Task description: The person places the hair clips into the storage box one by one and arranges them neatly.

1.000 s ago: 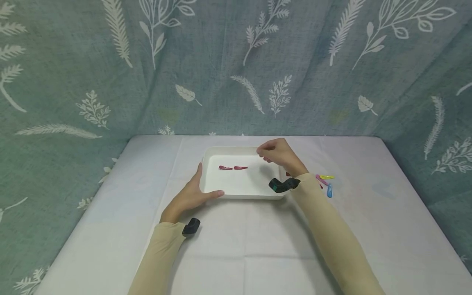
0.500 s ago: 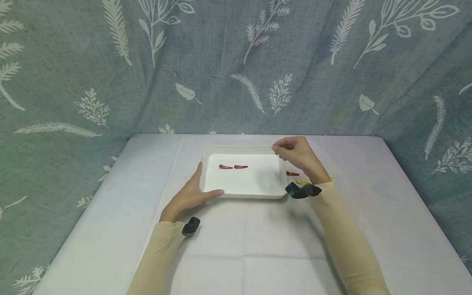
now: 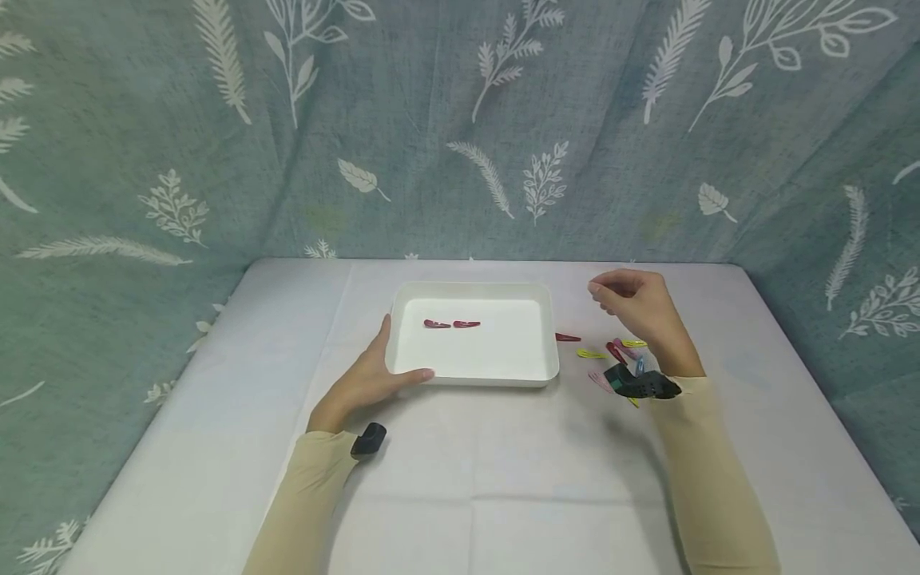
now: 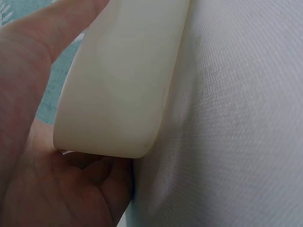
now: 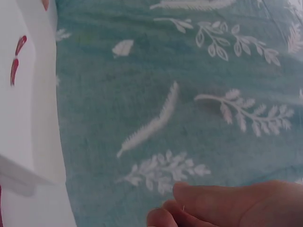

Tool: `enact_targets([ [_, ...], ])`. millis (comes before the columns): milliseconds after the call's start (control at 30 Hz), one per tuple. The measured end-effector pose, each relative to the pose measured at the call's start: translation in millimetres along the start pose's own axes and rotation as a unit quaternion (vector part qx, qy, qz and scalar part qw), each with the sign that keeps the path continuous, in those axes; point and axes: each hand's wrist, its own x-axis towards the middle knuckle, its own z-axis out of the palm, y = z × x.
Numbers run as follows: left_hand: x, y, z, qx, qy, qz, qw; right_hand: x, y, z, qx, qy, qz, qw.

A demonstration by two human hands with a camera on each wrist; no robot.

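A shallow white tray [image 3: 496,355] stands on the table, and my left hand [image 3: 362,383] grips its front left corner. The thumb lies over the front rim; the other fingers are along the left side, partly hidden by the tray in the left wrist view. Inside, two red snap hair clips [image 3: 466,324] lie end to end. My right hand [image 3: 643,307] is in the air right of the tray, above the loose hair clips. Its thumb [image 5: 203,196] and fingers are loosely bent, with no clip visible between them.
Right of the tray lie several loose snap clips: a red one [image 3: 568,338] by the wall, a yellow one [image 3: 591,354], a dark red one [image 3: 616,352], a pink one [image 3: 600,382] and a blue one [image 3: 640,366]. The right wrist partly covers them. A patterned cloth [image 3: 431,160] hangs behind the table.
My right hand has moved right, from over the tray's back right corner to above the loose clips, uncovering the tray's right side. The left hand and the two clips in the tray stay put.
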Motion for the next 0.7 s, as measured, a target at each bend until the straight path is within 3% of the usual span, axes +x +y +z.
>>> enact_targets([
  [333,-0.9,0.5,-2.8,0.007,-0.004,-0.013,0.9999,-4.3,33.4,-26.4,-0.011,0.051,0.027,0.9982],
  [700,1.9,-1.7,-0.4,0.008,-0.005,-0.004,0.9999,-3.4,66.7,-38.2,-0.012,0.045,0.089,0.9949],
])
